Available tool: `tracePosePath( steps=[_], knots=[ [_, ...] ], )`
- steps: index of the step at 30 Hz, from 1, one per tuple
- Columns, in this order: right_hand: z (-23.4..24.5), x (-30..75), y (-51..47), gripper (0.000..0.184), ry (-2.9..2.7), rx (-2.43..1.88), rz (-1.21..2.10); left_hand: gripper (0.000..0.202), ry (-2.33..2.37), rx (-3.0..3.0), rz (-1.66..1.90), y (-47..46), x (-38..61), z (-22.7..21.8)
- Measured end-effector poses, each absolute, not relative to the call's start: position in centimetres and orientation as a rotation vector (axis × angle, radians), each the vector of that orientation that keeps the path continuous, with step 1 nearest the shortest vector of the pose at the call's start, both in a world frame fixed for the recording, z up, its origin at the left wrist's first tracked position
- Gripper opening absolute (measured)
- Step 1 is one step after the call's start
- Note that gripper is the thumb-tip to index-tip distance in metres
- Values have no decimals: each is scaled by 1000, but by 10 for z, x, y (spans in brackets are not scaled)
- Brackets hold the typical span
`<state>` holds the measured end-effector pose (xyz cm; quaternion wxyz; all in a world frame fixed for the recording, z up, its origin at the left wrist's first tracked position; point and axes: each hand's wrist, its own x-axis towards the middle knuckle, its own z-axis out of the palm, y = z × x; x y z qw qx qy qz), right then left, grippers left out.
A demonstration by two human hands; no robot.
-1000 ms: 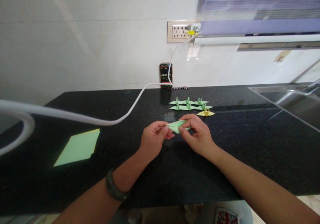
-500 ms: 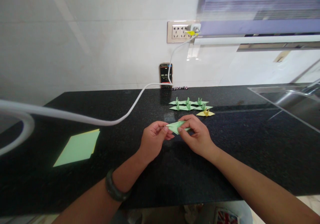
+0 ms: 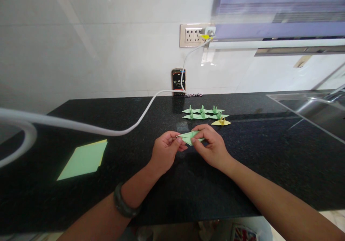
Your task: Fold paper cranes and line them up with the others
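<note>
A partly folded light green paper piece is held just above the black countertop between both hands. My left hand pinches its left tip with thumb and fingers closed. My right hand grips its right side, fingers curled over the folds. Behind the hands lie several finished green paper cranes in two rows, with one yellow crane at the right end. A stack of flat green and yellow paper sheets lies at the left.
A white cable runs across the counter from the wall socket toward the camera at left. A phone showing a timer leans on the wall. A steel sink sits at the right. A dark bracelet circles my left wrist.
Both hands keep their grip on the green paper piece and barely shift; the view drifts slightly. The phone's timer has advanced.
</note>
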<state>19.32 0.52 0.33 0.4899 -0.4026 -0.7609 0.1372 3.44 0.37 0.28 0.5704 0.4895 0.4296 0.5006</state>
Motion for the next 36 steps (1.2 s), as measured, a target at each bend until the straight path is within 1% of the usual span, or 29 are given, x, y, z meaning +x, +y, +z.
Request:
tracePosePath(
  steps=[10,20,36],
  knots=[
    [3,193,4,6,-1851,-989,345,19,1023,1158,1168,3,34,4],
    [2,193,5,5,-1840,-985,346,24,1030,1164,1133,4,34,3],
    [3,194,5,5,-1884,-983,352,18,1020,1177,1121,3,35,6]
  ],
)
